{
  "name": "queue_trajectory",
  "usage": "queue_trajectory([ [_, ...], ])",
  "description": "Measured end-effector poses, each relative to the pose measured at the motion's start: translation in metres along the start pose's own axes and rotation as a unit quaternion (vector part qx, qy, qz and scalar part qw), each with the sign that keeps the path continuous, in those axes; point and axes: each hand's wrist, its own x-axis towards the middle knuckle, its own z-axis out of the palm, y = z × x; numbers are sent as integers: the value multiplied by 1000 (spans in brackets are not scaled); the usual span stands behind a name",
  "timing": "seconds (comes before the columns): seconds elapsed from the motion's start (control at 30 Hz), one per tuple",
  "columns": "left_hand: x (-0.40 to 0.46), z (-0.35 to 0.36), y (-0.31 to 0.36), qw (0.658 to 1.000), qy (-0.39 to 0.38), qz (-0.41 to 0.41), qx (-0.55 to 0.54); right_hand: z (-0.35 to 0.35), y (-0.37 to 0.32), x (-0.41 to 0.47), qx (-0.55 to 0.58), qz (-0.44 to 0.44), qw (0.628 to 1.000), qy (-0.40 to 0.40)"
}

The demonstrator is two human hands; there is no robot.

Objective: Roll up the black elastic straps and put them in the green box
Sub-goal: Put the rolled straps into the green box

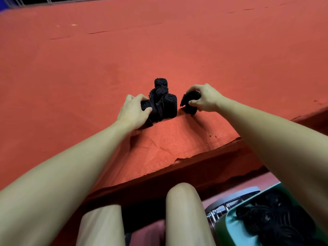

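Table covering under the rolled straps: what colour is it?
Plain orange-red table covering, seen in the head view.

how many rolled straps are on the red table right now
5. Three rolls stand bunched together: back, middle, front. The left hand grips one, the right hand another. More may hide behind.

The rolled straps are black with a rough knitted weave, set on a plain orange-red cloth covering the desk. At the desk's near right corner, the box is green outside, pale turquoise inside, holding more black straps
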Motion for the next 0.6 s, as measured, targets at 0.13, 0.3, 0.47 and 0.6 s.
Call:
queue_trajectory([
  [0.13, -7, -7, 1, 999, 13, -23, -19, -7, 0, -17, 80, 17, 997, 13],
  [0.3, -25, -21, 5, 999, 34, -22, -32, -18, -6, -40, 124, 2, 991, 42],
  [0.47, -54, -28, 14, 996, 69, 17, -58, -27, -8, -69, 73, -28, 996, 45],
  [0.6, -77, -23, 34, 991, 72, 88, -70, -34, -7, -103, 41, -36, 998, 40],
])
